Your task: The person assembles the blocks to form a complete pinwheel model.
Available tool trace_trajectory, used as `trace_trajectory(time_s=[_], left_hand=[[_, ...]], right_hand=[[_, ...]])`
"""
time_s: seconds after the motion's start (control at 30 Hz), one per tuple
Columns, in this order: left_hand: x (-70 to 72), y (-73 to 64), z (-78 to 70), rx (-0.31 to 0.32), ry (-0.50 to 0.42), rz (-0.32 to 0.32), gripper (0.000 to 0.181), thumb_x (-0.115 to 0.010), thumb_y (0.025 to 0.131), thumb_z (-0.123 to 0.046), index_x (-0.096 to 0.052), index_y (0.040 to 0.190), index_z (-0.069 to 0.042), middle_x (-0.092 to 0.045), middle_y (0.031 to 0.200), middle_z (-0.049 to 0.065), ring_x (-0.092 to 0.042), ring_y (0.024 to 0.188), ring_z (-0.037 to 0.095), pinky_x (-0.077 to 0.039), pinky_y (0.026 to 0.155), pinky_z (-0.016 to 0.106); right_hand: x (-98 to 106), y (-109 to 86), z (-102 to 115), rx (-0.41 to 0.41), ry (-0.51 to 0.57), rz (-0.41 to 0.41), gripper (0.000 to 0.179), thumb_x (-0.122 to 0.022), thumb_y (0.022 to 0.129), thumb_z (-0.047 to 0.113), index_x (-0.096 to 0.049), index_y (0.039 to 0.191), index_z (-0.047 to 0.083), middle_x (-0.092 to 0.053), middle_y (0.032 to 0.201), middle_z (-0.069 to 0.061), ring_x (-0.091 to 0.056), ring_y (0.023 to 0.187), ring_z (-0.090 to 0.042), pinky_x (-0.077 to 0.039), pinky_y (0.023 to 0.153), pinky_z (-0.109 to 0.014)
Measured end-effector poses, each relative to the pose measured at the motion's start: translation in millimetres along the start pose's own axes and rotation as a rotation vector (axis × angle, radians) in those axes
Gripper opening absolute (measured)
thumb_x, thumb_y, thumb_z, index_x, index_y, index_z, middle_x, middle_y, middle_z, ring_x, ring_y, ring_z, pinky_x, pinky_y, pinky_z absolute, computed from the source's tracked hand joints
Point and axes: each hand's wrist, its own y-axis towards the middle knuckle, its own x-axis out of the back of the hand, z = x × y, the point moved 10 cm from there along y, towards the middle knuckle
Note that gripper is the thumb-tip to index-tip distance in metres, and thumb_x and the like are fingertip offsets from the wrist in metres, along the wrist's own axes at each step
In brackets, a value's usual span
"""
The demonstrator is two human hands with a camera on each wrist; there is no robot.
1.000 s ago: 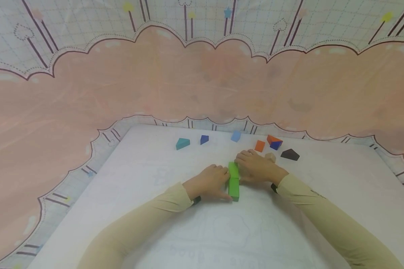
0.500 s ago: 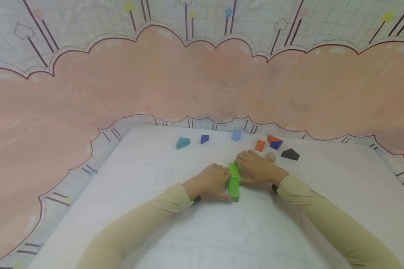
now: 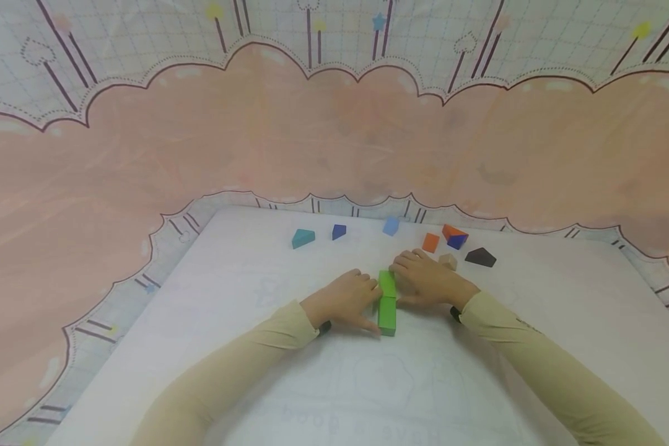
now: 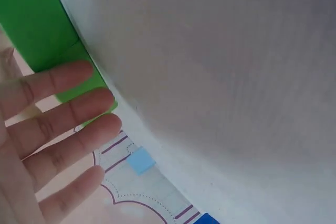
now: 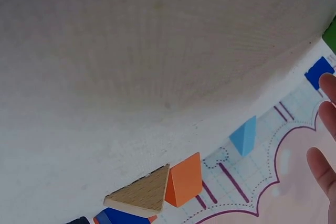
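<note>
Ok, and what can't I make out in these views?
Head: the palm of the right hand, hidden by its own back.
Head: the faint lettering, too pale to read with certainty.
Left wrist: the thumb of the left hand, outside the frame.
Right wrist: most of a green block, cut off by the right edge.
Right wrist: part of the blue block, behind the wooden block.

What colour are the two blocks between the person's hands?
Both blocks are bright green; the head view shows them best.
</note>
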Motion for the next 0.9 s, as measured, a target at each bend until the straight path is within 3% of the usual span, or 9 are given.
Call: trace_trajectory(time_s=[0.2, 0.53, 0.73, 0.9], left_hand=[[-0.8, -2.3, 1.4, -0.007, -0.022, -0.011, 0.071, -0.051, 0.077, -0.074, -0.058, 0.119, -0.017, -0.061, 0.102, -0.002, -0.051, 0.089, 0.012, -0.041, 0.084, 0.028], [5.7, -1.4, 4.0, -0.030, 0.026, -0.107, 0.066, -0.048, 0.077, -0.077, -0.061, 0.107, -0.019, -0.060, 0.093, -0.005, -0.050, 0.082, 0.011, -0.042, 0.083, 0.028], [6.1, 0.4, 0.8, -0.062, 0.010, -0.093, 0.069, -0.049, 0.076, -0.077, -0.062, 0.107, -0.016, -0.061, 0.092, -0.004, -0.051, 0.081, 0.011, -0.042, 0.083, 0.028], [5.4, 1.5, 0.2, -0.053, 0.021, -0.075, 0.072, -0.048, 0.076, -0.077, -0.062, 0.109, -0.015, -0.061, 0.094, -0.003, -0.052, 0.084, 0.012, -0.042, 0.085, 0.029]], right_hand=[[-0.5, -1.0, -0.3, 0.003, -0.003, -0.013, 0.064, -0.068, 0.079, 0.049, -0.055, 0.124, 0.005, -0.058, 0.123, -0.011, -0.049, 0.120, -0.030, -0.033, 0.106, -0.049], [-1.7, -1.0, -2.2, -0.011, -0.007, -0.007, 0.065, -0.068, 0.079, 0.050, -0.055, 0.124, 0.006, -0.058, 0.124, -0.011, -0.049, 0.121, -0.030, -0.032, 0.107, -0.049], [0.0, -1.5, 0.2, -0.011, 0.004, -0.012, 0.064, -0.068, 0.079, 0.049, -0.055, 0.124, 0.005, -0.058, 0.123, -0.011, -0.049, 0.120, -0.029, -0.032, 0.107, -0.049], [0.5, -0.7, 0.4, -0.001, -0.018, -0.022, 0.064, -0.068, 0.079, 0.050, -0.057, 0.123, 0.006, -0.059, 0.122, -0.010, -0.050, 0.119, -0.029, -0.033, 0.106, -0.049]])
